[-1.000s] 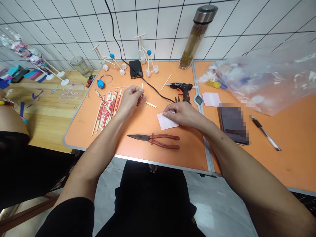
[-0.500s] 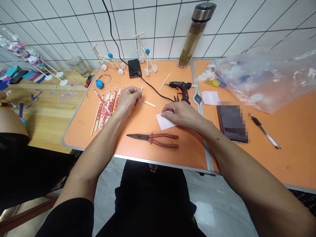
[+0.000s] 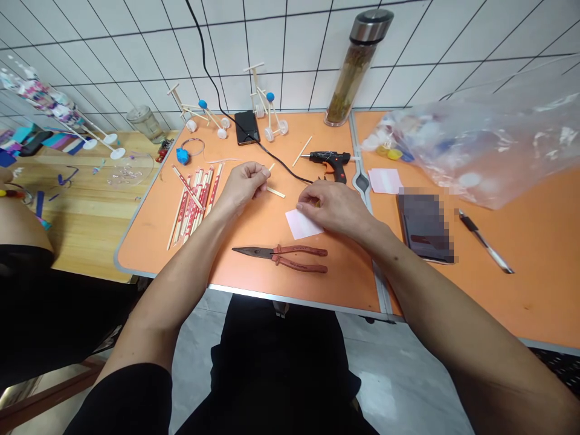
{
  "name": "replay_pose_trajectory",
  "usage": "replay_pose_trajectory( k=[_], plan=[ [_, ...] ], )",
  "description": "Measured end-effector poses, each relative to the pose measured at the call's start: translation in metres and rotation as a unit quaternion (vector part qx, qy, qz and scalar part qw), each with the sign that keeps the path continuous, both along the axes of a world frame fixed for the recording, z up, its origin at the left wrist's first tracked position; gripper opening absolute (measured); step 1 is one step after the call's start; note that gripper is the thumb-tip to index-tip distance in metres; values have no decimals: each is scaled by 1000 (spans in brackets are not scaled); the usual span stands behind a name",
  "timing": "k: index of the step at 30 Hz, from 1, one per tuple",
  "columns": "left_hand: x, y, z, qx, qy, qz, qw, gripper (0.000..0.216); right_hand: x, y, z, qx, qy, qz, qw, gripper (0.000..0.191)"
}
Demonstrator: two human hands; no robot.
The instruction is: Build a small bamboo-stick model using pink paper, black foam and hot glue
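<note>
My left hand (image 3: 248, 186) is closed in a pinch on a short wooden stick (image 3: 272, 166), whose pale tip sticks out past the thumb. Just beyond those fingers another short wooden stick piece (image 3: 276, 193) lies on the orange table. My right hand (image 3: 333, 205) rests with curled fingers at the upper edge of a pink paper square (image 3: 302, 225); whatever is inside its grip is hidden. Long-nose pliers (image 3: 281, 258) with red handles lie between my forearms, jaws to the left. Behind my right hand is a black glue gun (image 3: 330, 162).
Wrapped chopsticks (image 3: 194, 202) lie left of my left hand. Two stick tricycle models (image 3: 267, 112) stand by the wall near a black phone (image 3: 247, 127). A tall bottle (image 3: 357, 69), plastic bag (image 3: 489, 133), larger phone (image 3: 425, 226) and pen (image 3: 486, 241) are also around. A cord (image 3: 281, 160) crosses the table.
My left hand has shifted slightly right with the short stick, close to the loose piece. My right hand has lifted a little off the pink paper, and its fingers have curled more.
</note>
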State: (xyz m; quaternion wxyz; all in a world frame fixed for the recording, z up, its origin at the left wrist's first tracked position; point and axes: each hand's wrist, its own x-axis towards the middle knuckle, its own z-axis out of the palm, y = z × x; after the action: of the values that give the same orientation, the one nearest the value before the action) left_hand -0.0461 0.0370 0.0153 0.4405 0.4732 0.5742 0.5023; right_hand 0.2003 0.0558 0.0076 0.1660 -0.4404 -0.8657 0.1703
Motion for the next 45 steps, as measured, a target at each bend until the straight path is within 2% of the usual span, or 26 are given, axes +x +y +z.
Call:
replay_pose_trajectory(
  k=[3,6,11,16,23,26,34,37,42,45],
  plan=[
    [6,-2,-6,22,29,-67,997,22,-1,-1,-3,23,71,-7,997,15],
    [11,-4,-13,48,66,-143,986,18,-4,-3,-8,65,153,19,986,31],
    [18,-8,-18,65,93,-212,971,32,-7,-4,-14,89,140,56,985,20],
    [16,-8,-16,78,105,-197,972,32,-4,-3,-9,86,122,25,988,23],
    [12,-6,-13,70,99,-150,981,35,-2,-1,1,28,86,-45,995,38],
    [11,-6,-13,70,106,-144,981,37,-3,-1,-1,22,105,-39,993,38],
    [11,-6,-15,88,119,-158,976,49,-6,-5,-1,56,158,17,986,19],
    [15,-7,-17,98,124,-165,974,48,-6,-6,-1,53,137,11,989,22],
    [18,-10,-15,125,159,-139,969,42,-4,-7,0,47,78,-15,996,32],
    [18,-12,-13,137,171,-132,967,41,-5,-7,0,46,93,-8,995,29]
  ],
)
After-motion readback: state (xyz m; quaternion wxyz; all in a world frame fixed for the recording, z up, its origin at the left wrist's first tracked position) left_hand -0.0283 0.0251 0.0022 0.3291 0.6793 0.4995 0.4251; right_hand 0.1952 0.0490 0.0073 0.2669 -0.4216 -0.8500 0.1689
